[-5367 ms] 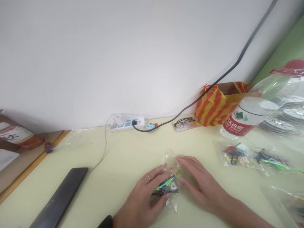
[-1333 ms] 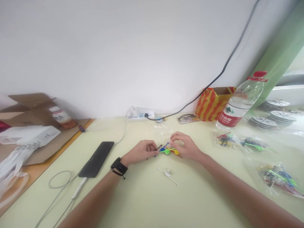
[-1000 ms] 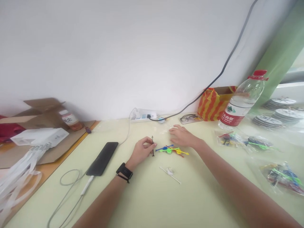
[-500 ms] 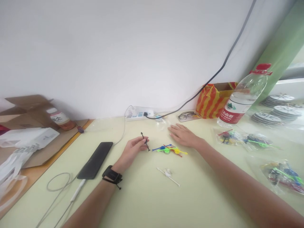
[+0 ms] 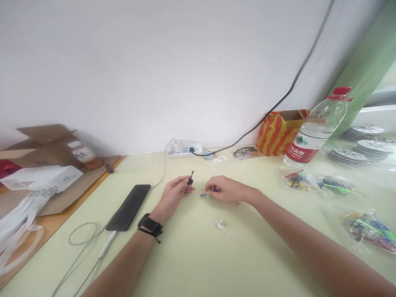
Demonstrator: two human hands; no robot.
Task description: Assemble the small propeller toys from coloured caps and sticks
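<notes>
My left hand [image 5: 175, 192] pinches a black plastic spinner arrow [image 5: 189, 181] between thumb and fingers, its tip pointing up. To the right, my right hand [image 5: 225, 189] is bent down over the coloured spinner arrows, its fingertips closed on a blue spinner arrow [image 5: 203, 195]. Beneath that hand only bits of green and red show; the rest of the pile is hidden. A white spinner arrow [image 5: 221, 228] with a round hub lies on the table nearer to me, touched by neither hand.
On the pale table [image 5: 192, 264] a black phone [image 5: 129, 207] lies plugged in at left. Bags of coloured arrows [image 5: 369, 231] are at right, near a large water bottle [image 5: 314, 132] and a striped bag [image 5: 276, 134]. A power strip [image 5: 182, 149] and glasses [image 5: 246, 152] sit by the wall.
My right hand has moved left and nearer, from lying flat on the table to closing over the coloured arrows. The black arrow in my left hand has turned to lean right.
</notes>
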